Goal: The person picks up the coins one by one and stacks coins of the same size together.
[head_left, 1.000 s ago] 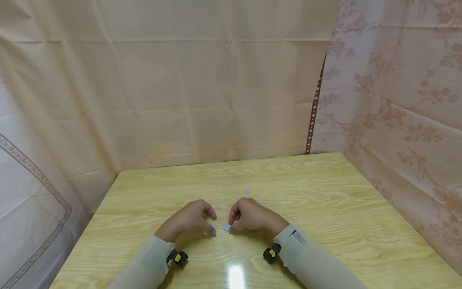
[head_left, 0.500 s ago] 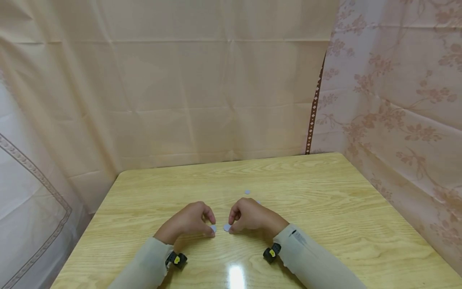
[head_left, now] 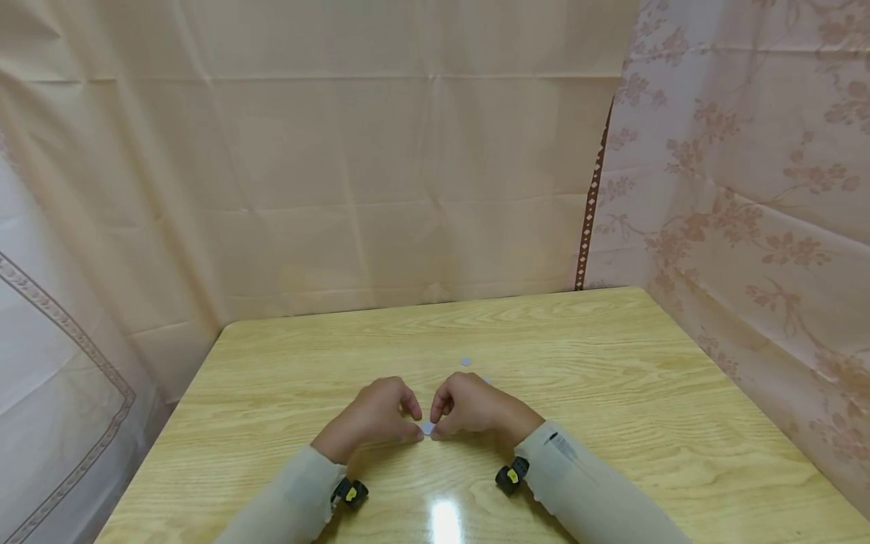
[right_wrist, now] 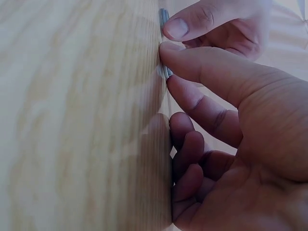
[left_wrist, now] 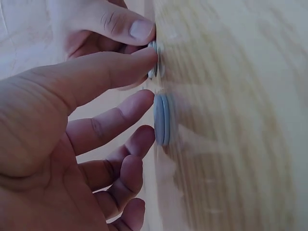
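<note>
A small, pale, round disc (head_left: 427, 428) lies on the table between my hands. My left hand (head_left: 382, 412) holds its thumb and index finger about the disc's left side; its thumb hides part of the disc (left_wrist: 154, 72) in the left wrist view. From the other side, my right hand (head_left: 470, 406) pinches it by thumb and index finger, as the right wrist view shows at the disc's edge (right_wrist: 167, 73). More than one layer seems to lie there. Near my left fingertips stands a two-layered blue-grey disc stack (left_wrist: 162, 120), hidden in the head view.
Two further pale discs lie beyond my right hand: one whole disc (head_left: 465, 362) and one partly covered disc (head_left: 486, 380). The wood-grain table (head_left: 326, 340) ends at a beige curtain (head_left: 408, 189), with a floral curtain (head_left: 761, 227) on the right.
My left hand has moved right, bringing its disc to the one at my right hand; the gap between the two discs has gone. My right hand has stayed in place.
</note>
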`<state>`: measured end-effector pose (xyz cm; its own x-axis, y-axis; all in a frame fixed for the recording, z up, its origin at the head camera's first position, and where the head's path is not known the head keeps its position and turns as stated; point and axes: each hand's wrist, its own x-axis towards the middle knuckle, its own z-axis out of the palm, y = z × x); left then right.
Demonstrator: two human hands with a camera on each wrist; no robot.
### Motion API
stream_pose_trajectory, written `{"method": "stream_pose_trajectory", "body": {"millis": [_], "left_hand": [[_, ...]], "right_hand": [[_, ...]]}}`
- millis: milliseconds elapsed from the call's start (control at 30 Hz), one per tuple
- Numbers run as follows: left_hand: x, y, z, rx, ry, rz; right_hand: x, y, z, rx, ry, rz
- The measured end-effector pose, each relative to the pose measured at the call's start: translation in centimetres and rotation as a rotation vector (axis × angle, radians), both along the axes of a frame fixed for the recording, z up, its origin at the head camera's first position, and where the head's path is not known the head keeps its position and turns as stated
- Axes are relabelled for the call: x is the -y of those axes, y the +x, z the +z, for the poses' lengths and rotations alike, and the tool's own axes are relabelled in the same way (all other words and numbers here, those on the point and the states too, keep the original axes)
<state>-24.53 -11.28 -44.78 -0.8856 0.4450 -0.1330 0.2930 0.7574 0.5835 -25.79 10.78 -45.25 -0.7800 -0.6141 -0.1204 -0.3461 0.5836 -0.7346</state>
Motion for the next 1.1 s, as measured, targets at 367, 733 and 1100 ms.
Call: {"method": "stream_pose_trajectory", "body": {"millis": [367,733,1100], "left_hand": [[-0.52,0.13,0.09,-0.045,-0.014,-0.020],[-0.56,0.29,0.18,-0.018,0.003,-0.016],[-0.67,0.11,0.24,-0.072,-0.052,-0.029]], "right_hand": [[-0.11,-0.16,0.03,0.036,-0.009,0.021],[-0.08,-0.05,0.03,0.031,-0.027,0.033],[-0.76,-0.62,0.56,0.017,-0.044,0.049]]}}
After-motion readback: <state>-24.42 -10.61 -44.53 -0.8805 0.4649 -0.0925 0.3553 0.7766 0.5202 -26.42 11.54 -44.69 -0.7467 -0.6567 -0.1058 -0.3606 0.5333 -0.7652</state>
